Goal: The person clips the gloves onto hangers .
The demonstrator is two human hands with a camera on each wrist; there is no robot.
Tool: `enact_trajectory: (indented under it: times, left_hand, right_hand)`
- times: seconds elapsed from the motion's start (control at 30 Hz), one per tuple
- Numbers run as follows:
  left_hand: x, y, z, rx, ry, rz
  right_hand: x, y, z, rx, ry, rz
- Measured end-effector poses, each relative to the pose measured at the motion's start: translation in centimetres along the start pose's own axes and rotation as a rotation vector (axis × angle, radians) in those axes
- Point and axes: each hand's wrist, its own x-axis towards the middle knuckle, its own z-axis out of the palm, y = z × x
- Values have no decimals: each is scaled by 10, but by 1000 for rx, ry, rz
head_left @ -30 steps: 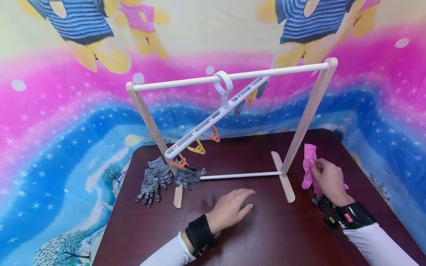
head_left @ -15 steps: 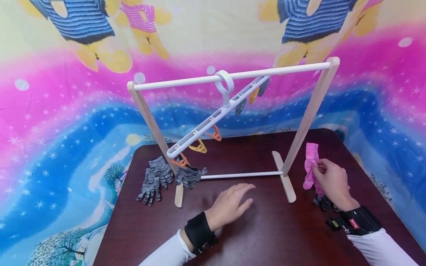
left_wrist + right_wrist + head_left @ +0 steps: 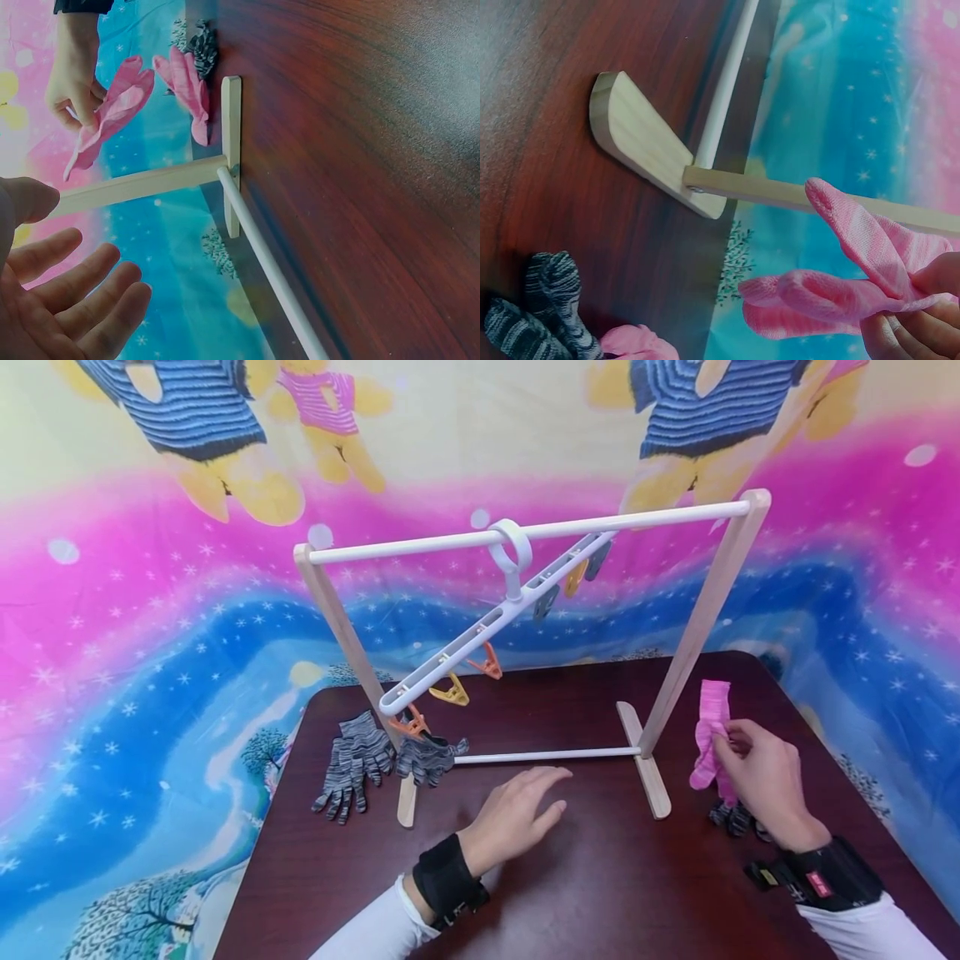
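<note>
Pinching a pink knitted glove (image 3: 707, 745) between thumb and curled fingers (image 3: 885, 341), the right hand (image 3: 768, 777) holds it above the table (image 3: 570, 893); the left hand (image 3: 510, 818), its fingers loosely spread, grips nothing. The glove should handle as a light, soft, limp article, stretchy rather than stiff, its knit unlikely to slip and hardly fragile; the chief difficulty is probably its folding upon itself. The cuff edge, above the pinching fingers, seems the best place to take hold, leaving the remainder to drape. Finely ribbed and streaked with paler pink, the glove extends above those fingers as a flat cuff and below them as blunt, creased finger tubes. Lower than the same fingers lie a second pink glove (image 3: 184, 86) and a dark mottled glove (image 3: 559, 300).
</note>
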Motion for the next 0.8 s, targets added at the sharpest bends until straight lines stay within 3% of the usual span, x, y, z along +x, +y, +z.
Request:
enact_trajectory:
  times: [0.3,0.8]
  left_hand:
    - [1,-1,-8,-34,19,-25]
    - [1,-3,-17,-14,61,-36]
  right_hand:
    - [-2,-10,-3,29,27,-24]
    - [-4,-37,-8,91,67,-56]
